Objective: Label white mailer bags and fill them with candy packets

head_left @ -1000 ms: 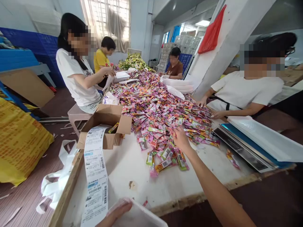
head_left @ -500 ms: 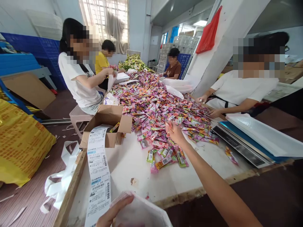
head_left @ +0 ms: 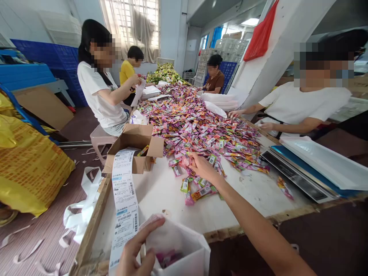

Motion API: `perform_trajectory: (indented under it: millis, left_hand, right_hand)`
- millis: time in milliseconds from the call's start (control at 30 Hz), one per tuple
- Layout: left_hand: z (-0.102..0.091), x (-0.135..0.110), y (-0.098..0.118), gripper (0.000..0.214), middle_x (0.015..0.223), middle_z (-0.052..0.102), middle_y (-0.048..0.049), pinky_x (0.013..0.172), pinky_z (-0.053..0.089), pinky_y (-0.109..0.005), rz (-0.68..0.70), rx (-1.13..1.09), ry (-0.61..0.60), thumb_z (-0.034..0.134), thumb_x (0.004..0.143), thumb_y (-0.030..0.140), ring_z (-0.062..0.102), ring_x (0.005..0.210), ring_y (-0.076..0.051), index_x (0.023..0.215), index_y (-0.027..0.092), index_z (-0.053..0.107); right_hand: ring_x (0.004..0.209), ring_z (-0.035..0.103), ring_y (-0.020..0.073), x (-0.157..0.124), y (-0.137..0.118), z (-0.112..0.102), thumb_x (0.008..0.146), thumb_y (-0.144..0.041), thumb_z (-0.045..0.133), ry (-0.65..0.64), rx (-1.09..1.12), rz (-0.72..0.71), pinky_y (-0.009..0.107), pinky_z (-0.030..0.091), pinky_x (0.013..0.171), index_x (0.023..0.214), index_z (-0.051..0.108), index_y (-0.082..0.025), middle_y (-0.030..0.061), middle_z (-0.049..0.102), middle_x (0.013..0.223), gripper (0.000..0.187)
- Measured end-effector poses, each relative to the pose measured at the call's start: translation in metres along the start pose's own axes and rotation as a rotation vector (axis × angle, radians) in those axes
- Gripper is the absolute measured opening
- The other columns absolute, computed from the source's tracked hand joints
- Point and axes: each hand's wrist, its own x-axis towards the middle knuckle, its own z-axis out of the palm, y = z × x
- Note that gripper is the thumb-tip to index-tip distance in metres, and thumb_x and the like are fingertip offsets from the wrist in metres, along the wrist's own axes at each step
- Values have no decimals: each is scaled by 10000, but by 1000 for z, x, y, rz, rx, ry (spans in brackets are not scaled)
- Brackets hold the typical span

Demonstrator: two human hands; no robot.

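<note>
My left hand grips the rim of a white bag at the table's near edge. The bag's mouth gapes, and a few pink packets show inside. Over the near side of a large heap of small pink, orange and green snack packets, my right hand has its fingers curled round a pinkish packet. Several loose packets lie just below that hand.
An open cardboard box with a printed label strip trailing from it stands left. At right are a flat scale-like device and a white tray. Co-workers sit along both sides. A yellow sack stands on the floor.
My right hand has moved left and slightly nearer across the heap. The white bag has tilted and risen into view, showing packets inside. The right-hand co-worker's arm now reaches toward the heap.
</note>
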Motion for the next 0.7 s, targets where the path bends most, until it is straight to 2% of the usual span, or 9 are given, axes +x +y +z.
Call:
perform_trajectory:
  millis: [100,200,267,367,433,533,633,700]
  left_hand:
    - [0,4,4,473,1472,512,-22,1172,219,-552,15,49,-61,486,855,221,367,1410,-282,1304,315,597]
    - [0,4,8,508,1498,477,-18,1178,195,-554,39,117,-52,442,866,177,341,1425,-263,1339,318,560]
    - [1,2,12,539,1496,479,-10,1170,207,-560,42,158,-63,430,857,146,352,1421,-257,1353,326,542]
    - [4,-2,28,586,1486,489,-1,1145,295,-512,66,188,-85,442,842,115,407,1389,-245,1387,323,503]
    - [4,-4,43,628,1480,494,-5,1134,338,-440,146,214,-100,489,819,95,425,1374,-238,1412,301,477]
    - [4,-10,62,723,1486,476,-14,1130,347,-388,263,231,-126,547,768,56,416,1371,-250,1443,287,435]
    - [7,-20,66,752,1471,494,-20,1111,378,-387,253,211,-112,543,738,30,451,1349,-257,1434,297,449]
    - [11,-29,62,765,1451,524,-28,1095,401,-392,205,195,-149,541,703,15,491,1324,-264,1414,289,482]
  right_hand:
    - [899,615,234,22,-1,2,723,-126,703,69,44,21,350,422,879,1016,626,-161,70,665,879,304]
    - [963,599,236,17,-12,-13,836,-189,589,213,101,71,373,437,895,931,624,-148,106,650,964,109]
    - [970,591,215,-10,-34,-32,928,-278,477,357,291,62,361,460,865,975,596,-164,98,630,1012,172]
    - [815,607,178,-70,-89,-64,954,-391,469,507,883,-79,330,492,756,949,554,-223,27,615,870,189]
    - [747,605,165,-105,-125,-82,925,-363,547,431,1161,-204,325,500,707,918,528,-243,1,592,805,123]
    - [752,610,161,-131,-155,-96,887,-241,610,294,1180,-261,321,501,697,917,551,-234,9,594,830,67]
    - [722,600,146,-138,-165,-87,886,-192,609,289,1142,-159,302,493,682,894,557,-225,-1,587,812,62]
    - [693,576,131,-144,-175,-70,918,-204,569,409,1233,-19,284,485,665,857,532,-222,-13,563,766,74]
